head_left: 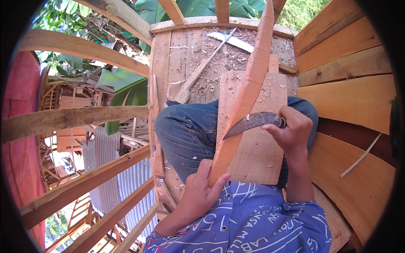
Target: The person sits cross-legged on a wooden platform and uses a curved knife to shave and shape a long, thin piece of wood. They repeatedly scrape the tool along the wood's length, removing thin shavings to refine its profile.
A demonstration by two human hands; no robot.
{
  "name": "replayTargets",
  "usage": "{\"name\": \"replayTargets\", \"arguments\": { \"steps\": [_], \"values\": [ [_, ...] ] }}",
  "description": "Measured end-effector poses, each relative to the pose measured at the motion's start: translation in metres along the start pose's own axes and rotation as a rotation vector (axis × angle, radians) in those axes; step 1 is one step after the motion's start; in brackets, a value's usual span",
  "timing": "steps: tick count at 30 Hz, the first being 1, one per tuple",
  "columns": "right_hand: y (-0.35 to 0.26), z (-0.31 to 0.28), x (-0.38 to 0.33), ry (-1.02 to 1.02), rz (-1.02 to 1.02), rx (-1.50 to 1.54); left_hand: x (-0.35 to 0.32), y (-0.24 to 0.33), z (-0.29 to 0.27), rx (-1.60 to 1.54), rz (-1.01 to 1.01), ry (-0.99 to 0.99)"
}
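My left hand (201, 189) is closed around the near end of a long, roughly carved piece of wood (253, 80). The wood slants up and away to the right over a flat board (259, 156) that lies across my lap. In my right hand (294, 128) is a curved knife (257, 121), its handle mostly hidden in my fist. The knife's dark, spotted blade points left and rests across the carved wood, with a small pale shaving at its edge.
Beyond my knees, shavings cover the plank floor (177, 55), where a long tapered stick (198, 76) and a pale, blade-shaped piece (231, 41) lie. Wooden rails (76, 122) run along the left, with corrugated metal sheets below. A plank wall (350, 97) closes the right.
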State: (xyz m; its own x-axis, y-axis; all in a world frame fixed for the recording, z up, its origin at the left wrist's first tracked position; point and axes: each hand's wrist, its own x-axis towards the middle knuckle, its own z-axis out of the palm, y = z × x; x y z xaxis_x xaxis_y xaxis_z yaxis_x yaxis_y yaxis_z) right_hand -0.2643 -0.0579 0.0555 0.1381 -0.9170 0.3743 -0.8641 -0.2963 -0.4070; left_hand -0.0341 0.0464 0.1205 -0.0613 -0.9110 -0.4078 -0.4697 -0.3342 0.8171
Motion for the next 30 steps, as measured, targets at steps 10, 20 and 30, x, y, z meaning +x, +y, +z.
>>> {"name": "replayTargets", "arguments": {
  "steps": [10, 20, 30],
  "values": [
    [-0.018, 0.019, 0.010, 0.003, 0.038, 0.066, -0.004, -0.006, -0.003, 0.134, 0.088, 0.158],
    [-0.010, -0.024, 0.010, -0.727, 0.321, 0.867, 0.009, -0.025, -0.023, -0.151, -0.144, 0.018],
    [-0.007, -0.018, -0.009, -0.581, 0.255, 0.982, 0.016, -0.011, -0.030, -0.308, -0.164, -0.037]
  ]
}}
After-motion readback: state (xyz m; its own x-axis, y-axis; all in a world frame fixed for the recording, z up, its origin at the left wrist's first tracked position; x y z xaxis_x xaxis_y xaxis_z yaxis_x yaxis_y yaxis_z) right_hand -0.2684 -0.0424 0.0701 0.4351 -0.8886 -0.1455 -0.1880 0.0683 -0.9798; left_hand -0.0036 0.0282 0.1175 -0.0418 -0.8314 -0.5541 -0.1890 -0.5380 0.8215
